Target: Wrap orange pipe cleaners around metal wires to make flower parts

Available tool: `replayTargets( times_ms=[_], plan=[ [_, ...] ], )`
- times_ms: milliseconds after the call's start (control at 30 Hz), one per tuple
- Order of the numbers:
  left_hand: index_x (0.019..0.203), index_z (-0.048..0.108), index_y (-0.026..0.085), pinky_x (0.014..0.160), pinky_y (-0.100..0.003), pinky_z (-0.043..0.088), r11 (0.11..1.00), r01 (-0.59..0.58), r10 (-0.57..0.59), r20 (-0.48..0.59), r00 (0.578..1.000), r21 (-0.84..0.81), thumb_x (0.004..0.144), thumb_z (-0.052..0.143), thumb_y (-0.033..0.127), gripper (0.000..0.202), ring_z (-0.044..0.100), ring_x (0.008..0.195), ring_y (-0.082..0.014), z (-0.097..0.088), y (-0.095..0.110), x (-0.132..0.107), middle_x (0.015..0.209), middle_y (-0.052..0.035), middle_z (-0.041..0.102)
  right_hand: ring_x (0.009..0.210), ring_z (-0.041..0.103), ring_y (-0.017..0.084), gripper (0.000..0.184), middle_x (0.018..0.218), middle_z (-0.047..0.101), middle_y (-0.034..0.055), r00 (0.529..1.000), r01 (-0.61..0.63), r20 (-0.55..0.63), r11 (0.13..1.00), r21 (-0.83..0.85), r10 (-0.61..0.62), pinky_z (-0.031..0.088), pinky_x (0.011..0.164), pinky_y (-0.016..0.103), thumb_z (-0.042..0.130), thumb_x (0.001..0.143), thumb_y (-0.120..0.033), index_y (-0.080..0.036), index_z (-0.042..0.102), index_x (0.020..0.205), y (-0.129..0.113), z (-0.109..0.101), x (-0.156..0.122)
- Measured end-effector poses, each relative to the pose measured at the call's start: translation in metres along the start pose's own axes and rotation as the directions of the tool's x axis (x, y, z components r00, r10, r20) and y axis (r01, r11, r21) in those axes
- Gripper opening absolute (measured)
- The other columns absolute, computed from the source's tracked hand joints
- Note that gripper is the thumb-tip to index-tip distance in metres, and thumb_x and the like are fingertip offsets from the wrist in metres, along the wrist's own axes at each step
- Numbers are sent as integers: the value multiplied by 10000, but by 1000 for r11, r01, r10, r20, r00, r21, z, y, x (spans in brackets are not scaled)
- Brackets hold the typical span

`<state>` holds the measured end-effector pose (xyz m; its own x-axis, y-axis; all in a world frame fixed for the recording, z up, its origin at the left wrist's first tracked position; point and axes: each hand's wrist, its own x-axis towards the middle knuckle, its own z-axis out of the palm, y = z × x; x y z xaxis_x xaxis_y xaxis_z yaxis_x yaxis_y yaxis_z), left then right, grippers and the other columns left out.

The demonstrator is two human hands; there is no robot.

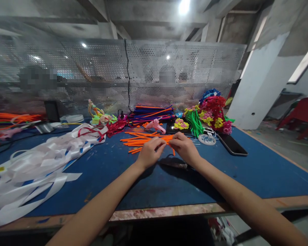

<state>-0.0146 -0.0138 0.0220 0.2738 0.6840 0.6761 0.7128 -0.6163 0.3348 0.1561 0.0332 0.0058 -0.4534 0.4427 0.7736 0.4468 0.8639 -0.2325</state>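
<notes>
Both my hands meet over the middle of the blue table, fingertips pinched close together. Between them is an orange pipe cleaner (pixel 174 152), its short end pointing down by my right fingers. My left hand (pixel 152 150) is closed at one side of it, my right hand (pixel 184 146) at the other. Just beyond my hands lies a loose pile of orange pipe cleaners (pixel 133 139). A dark tool, perhaps scissors (pixel 173 164), rests on the table below my right hand, partly in shadow. A pink glue gun (pixel 156 125) lies behind the pile.
White ribbon (pixel 36 160) spreads over the left side. Purple and orange pipe cleaners (pixel 151 112) are stacked at the back, near green stems (pixel 195 123) and red flowers (pixel 213 107). A phone (pixel 232 144) and round coaster (pixel 206 139) lie right. A perforated metal screen (pixel 92 75) stands behind.
</notes>
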Motion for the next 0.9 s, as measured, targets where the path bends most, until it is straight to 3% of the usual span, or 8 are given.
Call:
replayTargets(
  times_ms=[233,400,467,500,567,633,767,900],
  plan=[
    [796,588,184,664,-251,445,1000,3,-3,-53,999,-2,860,482,233,133,571,717,-142,-2,0,1,770,-16,616,733,536,139,143,813,549,44,996,73,-62,993,95,-67,434,650,234,521,844,-213,-204,656,889,-3,-4,0],
    [808,587,187,685,-244,450,1000,-30,30,-90,995,6,857,494,216,109,578,733,-136,-3,-1,0,779,-13,622,705,535,135,152,780,575,39,998,-37,-43,946,322,54,427,628,243,542,838,-276,-199,671,861,-7,-7,4],
    [808,585,186,688,-243,453,998,-51,53,-94,994,28,855,495,207,104,580,732,-136,-4,-1,0,771,-14,622,707,532,141,156,743,579,32,984,-170,31,857,487,177,415,613,244,597,792,-325,-191,677,779,-10,-9,7],
    [807,584,185,686,-242,454,997,-66,69,-91,993,40,857,492,205,107,581,731,-137,-4,-2,0,766,-15,624,679,523,137,177,697,569,21,960,-272,104,771,576,261,403,583,236,635,751,-352,-181,669,720,-11,-9,9],
    [817,585,180,684,-242,458,990,-120,125,-72,989,79,863,480,196,116,588,736,-141,-4,-3,-1,771,-25,630,545,461,103,271,558,496,-17,873,-473,279,554,685,400,343,480,209,661,697,-420,-164,621,618,-12,-7,10],
    [850,589,172,687,-247,462,965,-210,216,-24,976,155,871,457,182,134,597,746,-148,-5,-6,-4,794,-43,639,416,339,62,353,460,386,-59,790,-593,415,391,704,450,243,393,189,631,690,-485,-156,567,577,-11,-3,10],
    [893,598,168,689,-263,472,882,-345,335,87,938,322,877,423,173,175,612,758,-165,-5,-10,-8,822,-61,649,355,272,30,357,462,371,-83,738,-652,496,295,698,457,180,351,175,654,650,-490,-156,532,613,-9,4,6],
    [885,594,165,661,-254,476,844,-392,382,103,918,366,868,433,157,162,616,742,-162,-3,-5,-9,783,-47,652,340,308,24,375,531,458,-94,735,-603,409,245,759,540,194,336,167,743,563,-401,-188,554,806,-5,8,3]
  ],
)
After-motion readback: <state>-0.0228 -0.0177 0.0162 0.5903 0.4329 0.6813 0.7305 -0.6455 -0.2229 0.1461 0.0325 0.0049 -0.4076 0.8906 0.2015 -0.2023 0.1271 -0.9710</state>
